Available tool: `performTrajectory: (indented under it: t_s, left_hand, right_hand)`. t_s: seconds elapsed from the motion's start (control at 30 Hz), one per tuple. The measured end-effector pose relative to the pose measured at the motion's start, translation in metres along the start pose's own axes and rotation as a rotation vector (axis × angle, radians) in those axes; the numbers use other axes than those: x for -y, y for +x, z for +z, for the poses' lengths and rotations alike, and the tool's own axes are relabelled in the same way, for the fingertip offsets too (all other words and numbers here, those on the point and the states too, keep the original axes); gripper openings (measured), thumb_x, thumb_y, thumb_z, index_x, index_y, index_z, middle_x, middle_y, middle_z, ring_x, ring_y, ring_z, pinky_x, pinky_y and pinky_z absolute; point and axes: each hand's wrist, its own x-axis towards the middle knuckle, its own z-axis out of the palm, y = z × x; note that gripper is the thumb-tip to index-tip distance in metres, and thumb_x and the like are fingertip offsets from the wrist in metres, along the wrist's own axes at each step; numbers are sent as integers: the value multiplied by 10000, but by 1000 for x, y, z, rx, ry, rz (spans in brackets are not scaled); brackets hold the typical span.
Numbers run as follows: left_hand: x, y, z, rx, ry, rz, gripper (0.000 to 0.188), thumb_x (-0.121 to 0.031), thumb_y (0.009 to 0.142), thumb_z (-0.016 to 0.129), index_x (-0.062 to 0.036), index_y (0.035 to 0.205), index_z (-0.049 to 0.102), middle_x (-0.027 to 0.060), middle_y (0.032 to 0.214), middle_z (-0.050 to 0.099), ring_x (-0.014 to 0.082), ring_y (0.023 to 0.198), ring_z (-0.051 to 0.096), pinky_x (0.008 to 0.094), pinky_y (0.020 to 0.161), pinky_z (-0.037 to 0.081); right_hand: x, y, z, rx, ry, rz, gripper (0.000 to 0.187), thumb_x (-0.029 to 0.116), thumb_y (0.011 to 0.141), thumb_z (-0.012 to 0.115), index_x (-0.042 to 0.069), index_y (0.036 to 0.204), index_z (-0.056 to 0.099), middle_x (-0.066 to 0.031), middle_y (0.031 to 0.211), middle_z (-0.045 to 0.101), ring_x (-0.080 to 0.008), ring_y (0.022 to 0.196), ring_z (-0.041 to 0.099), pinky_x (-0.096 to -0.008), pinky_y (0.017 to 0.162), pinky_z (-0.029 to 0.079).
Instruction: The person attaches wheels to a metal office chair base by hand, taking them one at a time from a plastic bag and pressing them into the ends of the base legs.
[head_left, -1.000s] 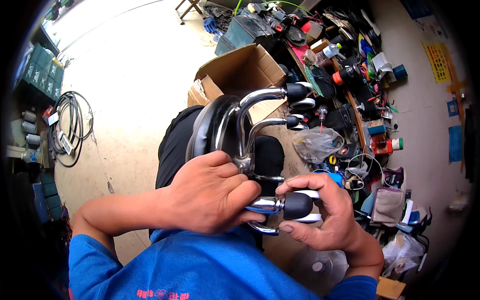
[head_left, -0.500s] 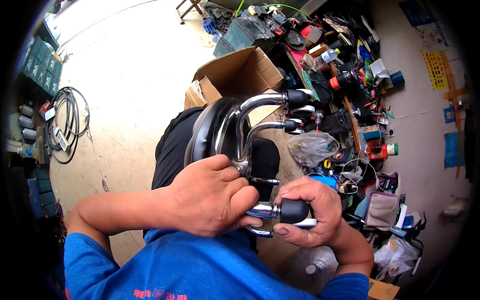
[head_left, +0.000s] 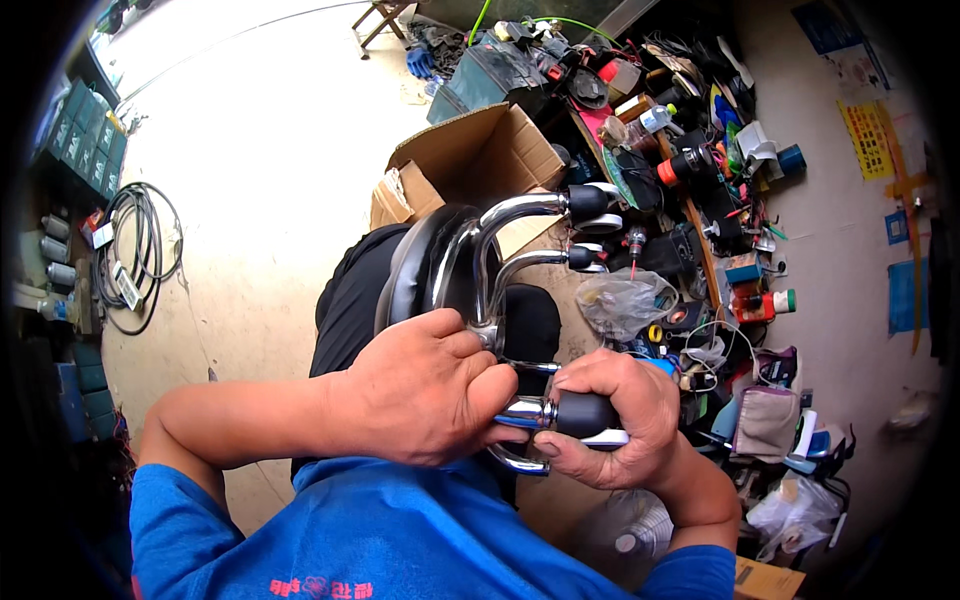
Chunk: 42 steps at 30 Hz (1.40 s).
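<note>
A small stool with a round black padded seat (head_left: 410,270) and bent chrome legs (head_left: 484,240) lies tipped on its side across my lap. My left hand (head_left: 420,390) is closed round the chrome leg nearest me. At that leg's end is a caster (head_left: 585,413) with a black cap and a white wheel. My right hand (head_left: 632,410) grips this caster, fingers over its far side and thumb near the leg end. Other casters (head_left: 583,200) sit on the legs farther away. Part of the nearest leg is hidden by my left hand.
An open cardboard box (head_left: 470,160) stands just beyond the stool. Along the right lies a heap of tools, bottles and parts, with a clear plastic bag (head_left: 625,300) close by. A coiled black cable (head_left: 140,255) is at the left, beside stacked green boxes (head_left: 88,140).
My right hand and its thumb have shifted slightly left and upward on the caster. My left hand keeps its hold on the leg.
</note>
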Motion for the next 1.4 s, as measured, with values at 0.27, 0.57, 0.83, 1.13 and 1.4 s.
performTrajectory:
  t_s: [0.27,0.57,0.83,1.13,1.4]
  left_hand:
    - [8,6,-4,16,-51,-4,416,-458,1026,719,-92,930,545,72,764,603,292,742,649,410,751,465]
    - [8,-1,-15,-38,-92,-3,404,-436,982,806,-109,919,577,69,753,608,291,709,642,409,714,478]
    - [20,-12,-17,-170,-251,46,367,-412,899,888,-93,943,712,57,735,651,278,676,661,401,709,500]
    - [75,-14,-19,-234,-1126,-307,440,-409,956,833,0,847,717,119,771,737,203,669,700,338,693,572]
    - [155,12,21,-320,-1079,-376,493,-389,855,930,57,1018,799,139,971,809,197,812,772,344,794,629]
  right_hand:
    - [-1,4,-7,-48,31,174,410,259,866,954,33,1103,707,-119,900,737,-330,743,759,-406,674,612]
    - [11,19,-9,10,43,-53,546,230,843,984,12,1237,676,-155,1048,748,-325,866,763,-399,762,614]
    - [-33,-71,1,-191,645,298,847,230,890,972,1,1584,545,-161,1436,727,-265,1282,727,-399,1071,586]
    - [-142,-127,37,-756,1097,449,1024,439,951,908,15,1697,349,-184,1485,632,-282,1229,706,-465,1144,549]
    - [-98,-116,59,-1121,1246,294,900,303,934,932,62,1642,432,-84,1179,623,-243,1053,706,-429,980,638]
